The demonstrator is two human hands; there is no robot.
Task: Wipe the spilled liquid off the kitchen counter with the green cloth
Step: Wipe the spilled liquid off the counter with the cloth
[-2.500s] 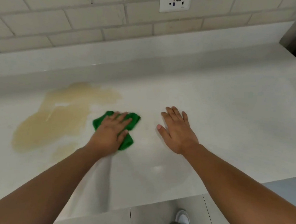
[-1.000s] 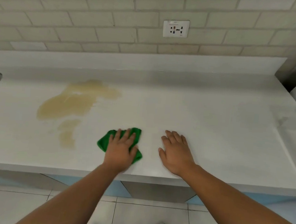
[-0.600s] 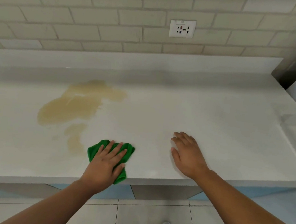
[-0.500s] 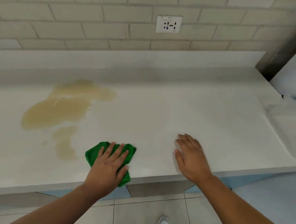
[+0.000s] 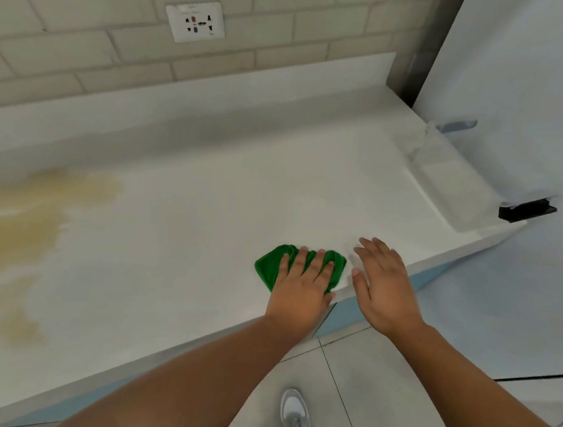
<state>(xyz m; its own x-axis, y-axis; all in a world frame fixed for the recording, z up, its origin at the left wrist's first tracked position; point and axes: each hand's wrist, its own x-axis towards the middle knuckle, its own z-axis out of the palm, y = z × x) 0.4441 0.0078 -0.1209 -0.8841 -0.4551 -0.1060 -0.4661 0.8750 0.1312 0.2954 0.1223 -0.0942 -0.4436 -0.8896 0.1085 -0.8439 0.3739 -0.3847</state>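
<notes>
The green cloth lies bunched near the front edge of the white kitchen counter. My left hand presses flat on top of it, fingers spread, covering most of its right part. Just to the right, my right hand rests flat at the counter's edge with fingers apart, holding nothing. The spilled liquid is a yellowish-brown puddle far to the left of the cloth, with a smaller patch below it near the front edge.
A tiled wall with a white power socket runs behind the counter. A white appliance door with a black handle stands at the counter's right end. Grey floor tiles and one white shoe show below.
My left hand has slid the cloth to the right along the front edge, away from the spill, ending close beside my right hand. The view has swung to the right.
</notes>
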